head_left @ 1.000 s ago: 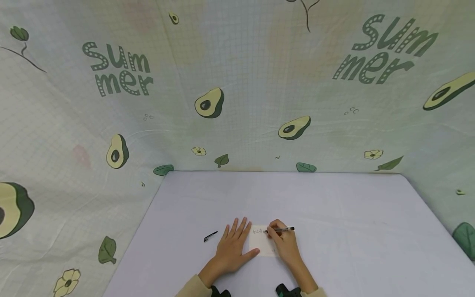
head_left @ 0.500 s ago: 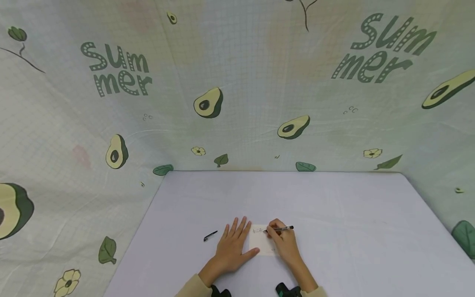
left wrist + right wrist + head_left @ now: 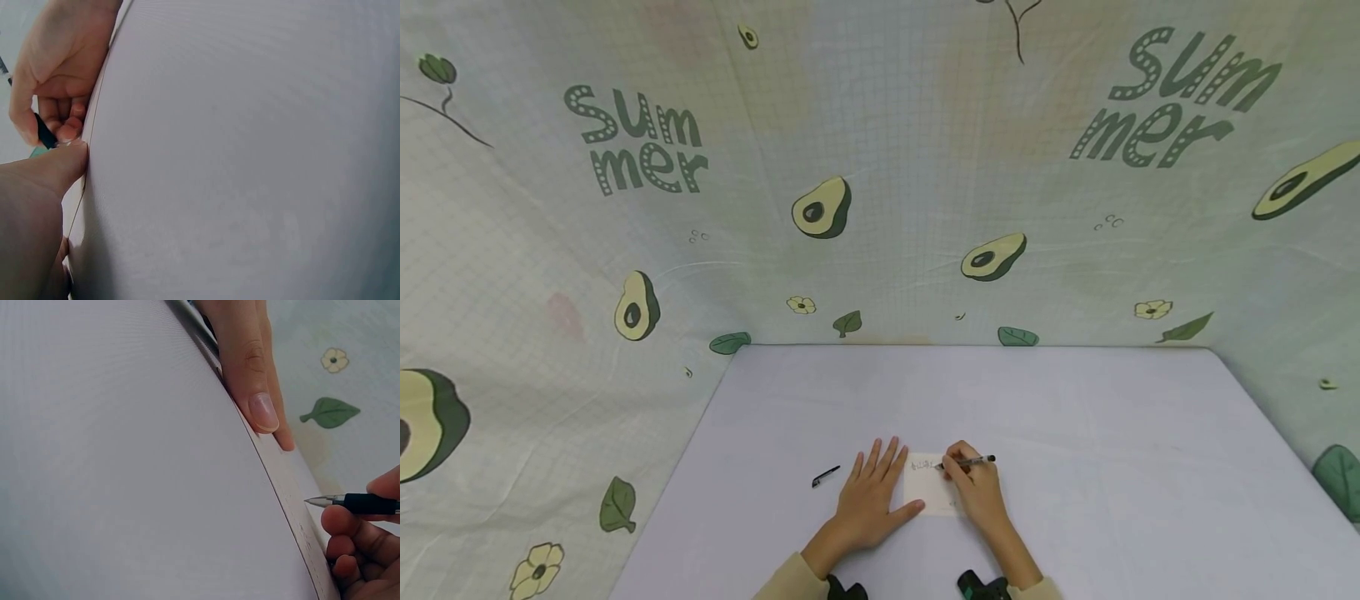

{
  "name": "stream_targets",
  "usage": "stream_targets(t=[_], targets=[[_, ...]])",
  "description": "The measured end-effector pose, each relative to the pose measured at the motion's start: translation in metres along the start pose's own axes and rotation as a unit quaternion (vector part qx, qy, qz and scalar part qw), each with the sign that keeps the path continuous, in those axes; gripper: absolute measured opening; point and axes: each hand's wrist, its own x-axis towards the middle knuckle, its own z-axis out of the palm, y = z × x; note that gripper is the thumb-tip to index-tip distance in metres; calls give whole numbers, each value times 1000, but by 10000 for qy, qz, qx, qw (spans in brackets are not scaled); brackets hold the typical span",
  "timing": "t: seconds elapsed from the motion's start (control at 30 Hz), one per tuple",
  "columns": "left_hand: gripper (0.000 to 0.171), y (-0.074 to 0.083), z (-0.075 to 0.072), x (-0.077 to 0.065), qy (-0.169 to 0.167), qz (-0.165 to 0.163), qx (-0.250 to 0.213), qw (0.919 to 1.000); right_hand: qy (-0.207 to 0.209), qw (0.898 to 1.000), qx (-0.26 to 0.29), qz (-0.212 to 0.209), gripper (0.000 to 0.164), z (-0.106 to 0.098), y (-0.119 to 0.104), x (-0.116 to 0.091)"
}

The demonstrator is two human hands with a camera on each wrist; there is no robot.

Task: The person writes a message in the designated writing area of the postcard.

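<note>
A small cream sheet of paper point(image 3: 934, 498) lies on the white table, with a short line of dark handwriting near its top edge. My right hand point(image 3: 980, 492) pinches a black pen point(image 3: 976, 461) between thumb and fingers, its tip at the end of that line. In the right wrist view the pen's metal tip point(image 3: 320, 500) shows close to the paper. Flat beside the sheet, my left hand point(image 3: 871, 502) has its fingers spread and straight, the thumb resting on the paper's left part. In the left wrist view the right hand point(image 3: 65, 69) appears beyond the left thumb.
A black pen cap point(image 3: 826, 477) lies on the table point(image 3: 1075, 442) to the left of the left hand. Behind the table hangs a pale cloth point(image 3: 895, 150) printed with avocados, leaves and lettering. Dark wrist devices point(image 3: 983, 586) sit at the bottom edge.
The pen and right hand have shifted very slightly to the right along the written line. My left hand and the cap stay where they were.
</note>
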Motion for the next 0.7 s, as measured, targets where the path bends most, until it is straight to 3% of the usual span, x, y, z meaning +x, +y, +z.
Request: stream_targets(t=[0.33,0.57,0.7], targets=[[86,-5,10,-1,231,70,128,9996,113,9990,386,210,8,0,0,1],[86,-4,8,0,156,26,97,9998,148,9975,568,403,6,0,0,1],[86,-3,7,0,146,56,3,9999,125,9969,637,455,6,-3,-17,0]])
